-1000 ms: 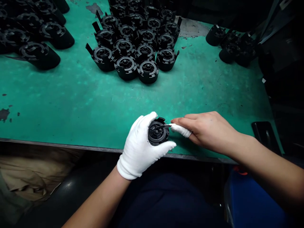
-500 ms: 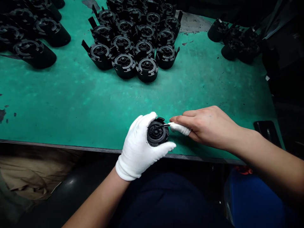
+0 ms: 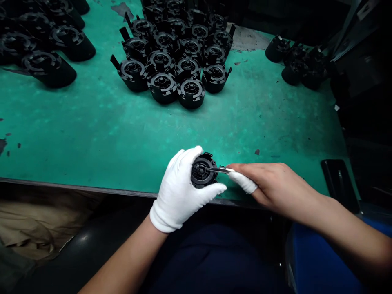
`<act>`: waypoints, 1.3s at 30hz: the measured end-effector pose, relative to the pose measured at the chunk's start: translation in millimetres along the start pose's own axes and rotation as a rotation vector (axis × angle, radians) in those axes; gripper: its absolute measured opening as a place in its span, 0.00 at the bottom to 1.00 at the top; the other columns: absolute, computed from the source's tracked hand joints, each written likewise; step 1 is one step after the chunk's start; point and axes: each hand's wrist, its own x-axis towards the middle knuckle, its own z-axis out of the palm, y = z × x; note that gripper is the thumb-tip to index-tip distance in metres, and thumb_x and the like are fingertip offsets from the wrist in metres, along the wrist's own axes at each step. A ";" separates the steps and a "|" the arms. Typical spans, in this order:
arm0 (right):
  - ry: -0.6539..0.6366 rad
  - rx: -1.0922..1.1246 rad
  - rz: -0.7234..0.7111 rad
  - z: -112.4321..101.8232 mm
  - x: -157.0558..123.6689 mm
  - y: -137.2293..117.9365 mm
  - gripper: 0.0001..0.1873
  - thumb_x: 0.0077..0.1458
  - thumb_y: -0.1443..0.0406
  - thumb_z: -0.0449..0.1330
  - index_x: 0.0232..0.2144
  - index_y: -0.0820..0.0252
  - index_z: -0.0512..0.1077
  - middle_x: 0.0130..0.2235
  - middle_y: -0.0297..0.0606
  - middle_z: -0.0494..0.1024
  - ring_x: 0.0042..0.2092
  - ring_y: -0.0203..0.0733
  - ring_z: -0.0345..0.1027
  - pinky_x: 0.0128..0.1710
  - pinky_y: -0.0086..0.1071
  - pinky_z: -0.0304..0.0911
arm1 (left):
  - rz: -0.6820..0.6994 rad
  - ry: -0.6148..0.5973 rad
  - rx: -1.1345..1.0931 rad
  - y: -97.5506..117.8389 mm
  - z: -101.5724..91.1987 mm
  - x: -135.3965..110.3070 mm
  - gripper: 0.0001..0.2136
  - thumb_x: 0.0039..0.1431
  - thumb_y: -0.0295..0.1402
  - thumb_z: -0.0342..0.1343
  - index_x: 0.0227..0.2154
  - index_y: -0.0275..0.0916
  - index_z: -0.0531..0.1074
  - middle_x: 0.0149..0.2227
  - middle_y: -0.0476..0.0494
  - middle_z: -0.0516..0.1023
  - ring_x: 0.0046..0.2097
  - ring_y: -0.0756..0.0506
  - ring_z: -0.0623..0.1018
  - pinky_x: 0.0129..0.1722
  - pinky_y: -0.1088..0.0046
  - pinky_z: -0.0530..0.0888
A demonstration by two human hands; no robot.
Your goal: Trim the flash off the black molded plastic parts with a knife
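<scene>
A round black plastic housing (image 3: 201, 171), with rings and ribs on its face, lies at the front of the table. My left hand (image 3: 182, 190), in a white glove, wraps around its left side with fingers and thumb. In my right hand (image 3: 266, 181) is a slim, knife-like pointed tool (image 3: 219, 170), pinched between the index finger and the white-covered thumb. The tool points left, and its tip lies over the right part of the housing's face; whether it touches there I cannot tell. Most of the tool's handle is hidden in the hand.
Beyond my hands, several similar black housings (image 3: 191, 90) stand grouped on the green table (image 3: 101, 134). More black cylindrical parts (image 3: 50, 69) are at the far left, others (image 3: 294, 72) at the far right. A flat black object (image 3: 339, 183) lies near the right edge. A blue container (image 3: 324, 261) stands below.
My right hand has moved slightly right and down, drawing the tool's tip from the housing's centre toward its right side. My left hand keeps its hold. The view has shifted a little.
</scene>
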 end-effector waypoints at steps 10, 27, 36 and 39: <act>-0.083 0.115 -0.031 2.2 4.8 -7.8 0.25 0.57 0.72 0.54 0.56 0.54 0.72 0.44 0.41 0.84 0.43 0.47 0.79 0.41 0.32 0.69 | 0.009 0.014 0.015 -0.9 -0.3 -0.3 0.39 0.47 0.52 0.68 0.59 0.39 0.62 0.55 0.34 0.75 0.57 0.35 0.75 0.60 0.51 0.72; 0.334 0.461 0.022 16.4 -1.7 19.6 0.23 0.62 0.70 0.53 0.57 0.54 0.72 0.57 0.36 0.78 0.55 0.43 0.73 0.54 0.34 0.66 | -0.164 0.013 0.022 44.6 12.0 -41.2 0.49 0.55 0.44 0.65 0.71 0.38 0.40 0.73 0.29 0.46 0.73 0.34 0.52 0.70 0.48 0.56; 0.114 0.106 0.042 21.0 -14.4 15.1 0.27 0.62 0.70 0.53 0.62 0.52 0.68 0.52 0.38 0.81 0.49 0.48 0.77 0.46 0.38 0.72 | -0.134 -0.153 -0.084 15.8 0.4 -2.5 0.42 0.49 0.47 0.69 0.63 0.42 0.58 0.63 0.38 0.68 0.64 0.39 0.69 0.67 0.57 0.65; 0.057 0.109 0.062 18.6 -18.2 7.7 0.29 0.59 0.72 0.52 0.61 0.52 0.69 0.51 0.38 0.81 0.49 0.48 0.77 0.47 0.39 0.72 | -0.138 -0.135 -0.092 17.6 1.2 -4.1 0.41 0.48 0.47 0.70 0.62 0.42 0.60 0.62 0.39 0.70 0.63 0.39 0.71 0.66 0.59 0.67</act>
